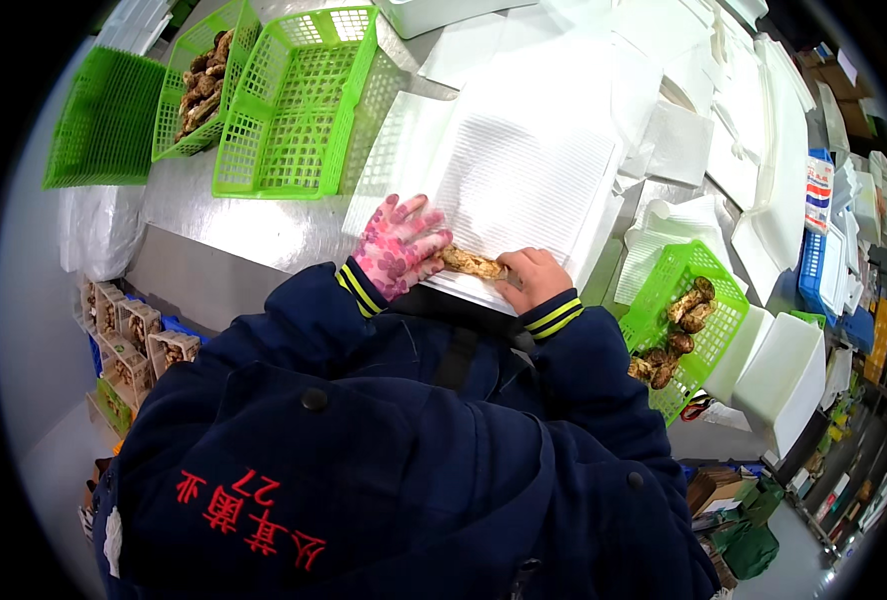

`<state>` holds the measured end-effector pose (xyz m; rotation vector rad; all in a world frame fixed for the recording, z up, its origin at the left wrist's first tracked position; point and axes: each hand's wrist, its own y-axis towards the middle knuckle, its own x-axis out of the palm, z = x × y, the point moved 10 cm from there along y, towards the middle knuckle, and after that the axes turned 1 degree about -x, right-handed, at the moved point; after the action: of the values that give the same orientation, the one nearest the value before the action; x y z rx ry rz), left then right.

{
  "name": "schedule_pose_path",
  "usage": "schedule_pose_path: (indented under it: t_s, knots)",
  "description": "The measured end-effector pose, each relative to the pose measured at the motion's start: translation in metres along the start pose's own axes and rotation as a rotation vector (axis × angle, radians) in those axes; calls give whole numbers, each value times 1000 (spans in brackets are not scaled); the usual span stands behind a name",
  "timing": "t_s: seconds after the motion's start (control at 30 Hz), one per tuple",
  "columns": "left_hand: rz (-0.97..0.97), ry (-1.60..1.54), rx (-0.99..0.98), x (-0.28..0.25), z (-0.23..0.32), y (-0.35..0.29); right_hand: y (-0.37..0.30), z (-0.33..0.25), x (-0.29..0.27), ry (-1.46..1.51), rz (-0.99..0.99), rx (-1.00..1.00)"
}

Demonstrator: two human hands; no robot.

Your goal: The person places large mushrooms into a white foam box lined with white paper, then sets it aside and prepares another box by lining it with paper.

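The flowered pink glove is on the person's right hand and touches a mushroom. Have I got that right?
Not quite: the head view shows the flowered pink glove on the left hand, touching the mushroom.

Setting: a mushroom sorting or packing workroom. Evidence: steel worktable; green perforated basket at far left, loaded with brown mushrooms; tall stack of green baskets beside it; second loaded basket at near right. A single mushroom lies at the near side of ribbed white liner sheets. White boxes, apparently foam, stand at right. Low at left, small crates hold more produce. Work jacket bears red lettering. Right edge is dim and distorted; probably storage shelving there.
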<state>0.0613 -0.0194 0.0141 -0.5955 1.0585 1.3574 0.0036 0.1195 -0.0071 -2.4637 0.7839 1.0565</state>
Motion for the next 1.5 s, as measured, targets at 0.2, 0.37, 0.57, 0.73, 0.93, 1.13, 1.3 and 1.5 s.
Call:
schedule_pose_path:
  t_s: [0.2,0.37,0.57,0.73,0.93,1.13,1.3,1.5]
  knots:
    - [-67,2,87,5,6,-1,-1,5,4,17,-27,49]
    - [-80,42,58,11,3,-4,-3,8,4,73,21,6]
    - [86,-180,-96,-11,-17,8,23,68,-100,50,582,160]
    - [227,-241,-267,-28,-43,49,75,184,-141,-55,595,556]
    - [207,-375,-403,-20,-49,56,96,162,-149,115,551,357]
    - [181,-451,-458,3,-79,53,46,125,-114,1162,690,378]
    - [56,-671,-447,22,-74,68,27,106,-92,1406,582,279]
    - [25,-1099,-581,60,-98,35,-15,117,-78,630,510,219]
